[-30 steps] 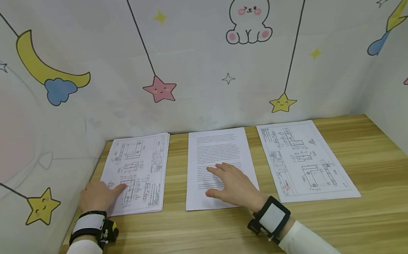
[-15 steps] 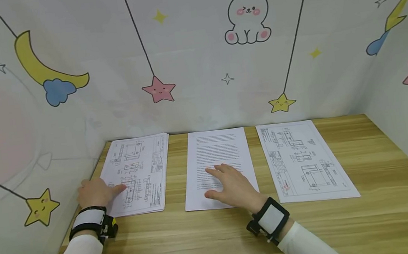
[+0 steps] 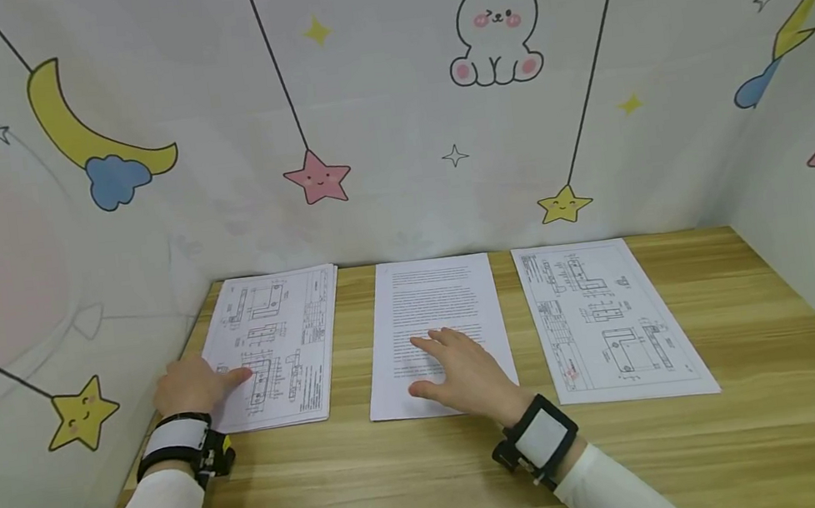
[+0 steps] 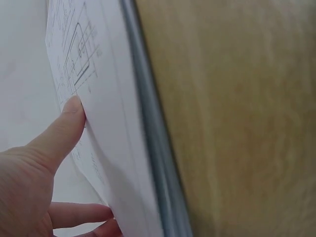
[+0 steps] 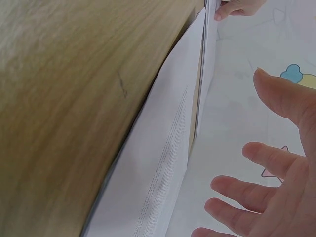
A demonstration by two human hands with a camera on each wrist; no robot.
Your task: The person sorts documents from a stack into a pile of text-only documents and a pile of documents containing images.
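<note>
At the left, a stack of technical drawings (image 3: 315,340) lies on the table, its layered edge (image 4: 163,163) showing in the left wrist view. My left hand (image 3: 189,388) rests on it, the thumb (image 4: 59,133) laid straight across the top sheet. Its fingertips (image 4: 106,212) touch the paper's outer side, well apart from the thumb. A printed text page (image 3: 438,296) lies in the middle. Over its lower part is my right hand (image 3: 470,373), fingers spread and holding nothing; the right wrist view shows it raised off the paper.
Another drawing sheet (image 3: 603,315) lies to the right of the text page. The wooden table (image 3: 374,492) meets a white cloth wall (image 3: 403,212) printed with stars, a moon and a rabbit, which also encloses both sides. Each wrist wears a strapped camera (image 3: 538,440).
</note>
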